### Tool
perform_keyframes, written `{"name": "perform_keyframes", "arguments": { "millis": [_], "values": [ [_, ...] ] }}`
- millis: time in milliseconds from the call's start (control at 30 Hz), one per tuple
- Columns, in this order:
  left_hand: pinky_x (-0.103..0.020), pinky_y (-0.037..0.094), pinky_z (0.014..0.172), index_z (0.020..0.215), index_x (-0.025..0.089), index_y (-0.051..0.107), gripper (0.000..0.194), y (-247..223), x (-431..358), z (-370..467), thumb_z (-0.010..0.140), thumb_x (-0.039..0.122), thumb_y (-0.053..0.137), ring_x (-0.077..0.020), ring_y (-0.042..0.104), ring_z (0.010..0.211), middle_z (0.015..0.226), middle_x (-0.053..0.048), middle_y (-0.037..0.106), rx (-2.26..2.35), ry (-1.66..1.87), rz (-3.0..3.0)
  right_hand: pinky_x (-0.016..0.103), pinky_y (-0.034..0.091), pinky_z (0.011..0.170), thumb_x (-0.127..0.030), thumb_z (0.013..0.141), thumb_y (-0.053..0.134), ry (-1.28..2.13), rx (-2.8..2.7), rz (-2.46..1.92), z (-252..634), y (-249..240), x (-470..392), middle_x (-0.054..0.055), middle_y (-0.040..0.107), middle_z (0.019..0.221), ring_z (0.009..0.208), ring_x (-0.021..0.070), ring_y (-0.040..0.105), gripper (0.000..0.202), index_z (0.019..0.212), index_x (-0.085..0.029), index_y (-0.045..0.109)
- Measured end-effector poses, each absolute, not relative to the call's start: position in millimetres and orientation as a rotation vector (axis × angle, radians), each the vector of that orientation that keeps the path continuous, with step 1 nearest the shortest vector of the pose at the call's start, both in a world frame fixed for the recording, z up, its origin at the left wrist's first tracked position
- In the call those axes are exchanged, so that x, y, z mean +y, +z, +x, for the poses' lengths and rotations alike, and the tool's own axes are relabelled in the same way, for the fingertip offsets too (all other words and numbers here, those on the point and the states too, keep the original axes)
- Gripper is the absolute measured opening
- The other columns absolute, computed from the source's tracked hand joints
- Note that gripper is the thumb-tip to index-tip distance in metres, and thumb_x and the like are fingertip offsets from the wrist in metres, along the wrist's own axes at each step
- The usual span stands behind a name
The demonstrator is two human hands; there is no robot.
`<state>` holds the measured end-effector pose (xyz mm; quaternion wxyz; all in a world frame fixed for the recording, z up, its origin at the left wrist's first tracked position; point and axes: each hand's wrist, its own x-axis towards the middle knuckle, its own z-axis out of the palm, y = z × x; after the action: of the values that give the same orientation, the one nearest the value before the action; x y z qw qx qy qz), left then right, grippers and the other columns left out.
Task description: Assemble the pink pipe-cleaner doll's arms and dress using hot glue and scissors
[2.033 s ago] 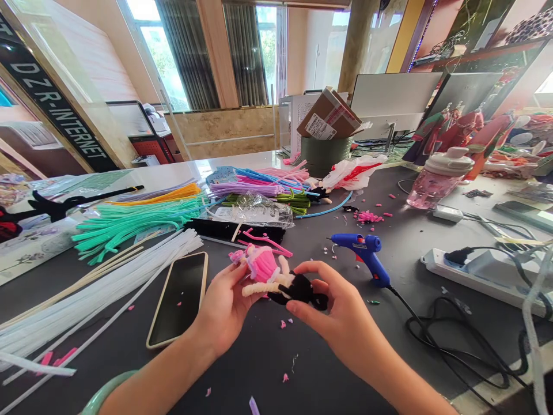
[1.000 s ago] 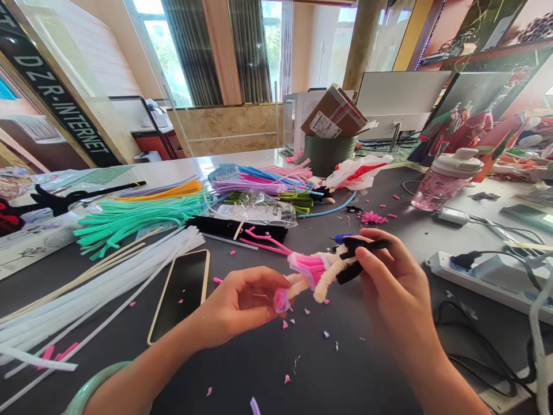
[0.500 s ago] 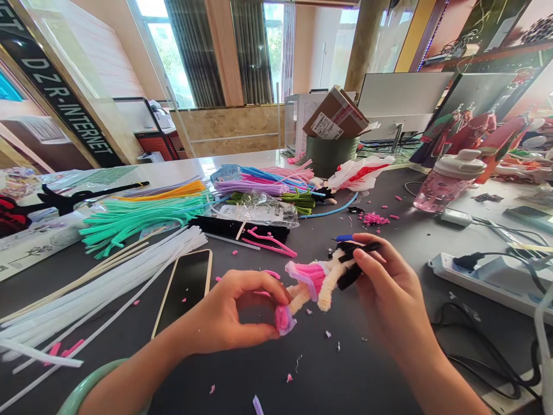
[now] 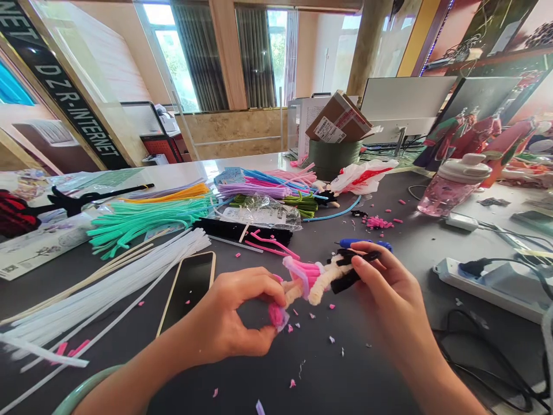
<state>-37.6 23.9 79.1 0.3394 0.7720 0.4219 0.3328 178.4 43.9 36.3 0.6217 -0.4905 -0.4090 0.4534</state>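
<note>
Between my two hands is a small pipe-cleaner doll [image 4: 307, 278] with cream limbs, a pink dress edged in lilac, and black hair. My left hand [image 4: 242, 311] pinches the doll's pink-and-lilac foot end between thumb and fingers. At the other end, my right hand [image 4: 382, 282] grips the black hair. The doll lies sideways above the dark table [image 4: 337, 380]. A blue pen-like tool [image 4: 367, 244] rests just behind my right fingers. Pink and white fuzz scraps lie under the doll.
At the left lie bundles of white pipe cleaners [image 4: 125, 294] and green pipe cleaners [image 4: 147, 219], beside a phone [image 4: 190, 288]. A power strip [image 4: 492, 288] and a pink bottle [image 4: 453, 187] stand at right. Behind, a dark green bin [image 4: 334, 160] holds a cardboard box [image 4: 339, 118].
The doll has shifted slightly left and turned a little in my hands. Fresh pink scraps lie below it. More of the blue tool shows behind my right hand.
</note>
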Motion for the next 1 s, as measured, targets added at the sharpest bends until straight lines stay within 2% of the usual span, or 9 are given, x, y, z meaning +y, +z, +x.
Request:
{"name": "perform_keyframes", "arguments": {
  "millis": [267,467,600,733,867,1000],
  "values": [
    [-0.026,0.049,0.069,0.074,0.024,0.075,0.02,81,19,-37,0.065,0.008,0.068,-0.021,0.065,0.07,0.075,-0.006,0.072,1.122,1.095,2.129,0.023,0.042,0.049,-0.053,0.066,0.071,1.035,-0.973,-1.165,178,32,44,0.0,0.059,0.072,0.063,0.015,0.055,0.044,0.096,-0.022,0.063],
    [-0.023,0.049,0.069,0.076,0.022,0.074,0.015,78,19,-39,0.066,0.012,0.072,-0.0195,0.066,0.07,0.076,-0.006,0.073,1.142,1.123,2.204,0.023,0.05,0.057,-0.053,0.065,0.072,1.142,-0.96,-1.121,177,32,48,-0.001,0.059,0.071,0.063,0.0131,0.056,0.044,0.095,-0.021,0.062],
    [-0.024,0.05,0.072,0.076,0.023,0.073,0.016,80,18,-41,0.065,0.011,0.073,-0.0199,0.066,0.072,0.076,-0.006,0.072,1.114,1.087,2.105,0.028,0.052,0.056,-0.054,0.071,0.067,1.128,-1.042,-1.124,177,30,48,0.003,0.062,0.085,0.06,0.014,0.06,0.045,0.101,-0.021,0.059],
    [-0.025,0.051,0.068,0.072,0.022,0.072,0.017,82,17,-39,0.062,0.009,0.074,-0.019,0.064,0.068,0.073,-0.005,0.07,1.047,1.11,1.883,0.029,0.049,0.055,-0.05,0.081,0.056,0.895,-1.239,-1.214,176,29,45,0.006,0.063,0.104,0.062,0.0134,0.058,0.036,0.104,-0.023,0.056],
    [-0.025,0.052,0.069,0.072,0.02,0.07,0.016,80,20,-38,0.06,0.009,0.074,-0.0176,0.061,0.069,0.073,-0.004,0.066,1.019,1.119,1.649,0.035,0.049,0.065,-0.045,0.083,0.053,0.395,-1.455,-1.343,176,27,41,0.006,0.065,0.097,0.076,0.0203,0.059,0.03,0.105,-0.025,0.057],
    [-0.027,0.053,0.072,0.078,0.018,0.069,0.017,73,23,-40,0.064,0.011,0.074,-0.0156,0.06,0.073,0.076,-0.002,0.063,0.883,1.079,1.59,0.036,0.047,0.073,-0.034,0.085,0.055,-0.002,-1.688,-1.054,174,28,36,0.006,0.066,0.096,0.084,0.0216,0.058,0.024,0.107,-0.023,0.055]
  ]
}}
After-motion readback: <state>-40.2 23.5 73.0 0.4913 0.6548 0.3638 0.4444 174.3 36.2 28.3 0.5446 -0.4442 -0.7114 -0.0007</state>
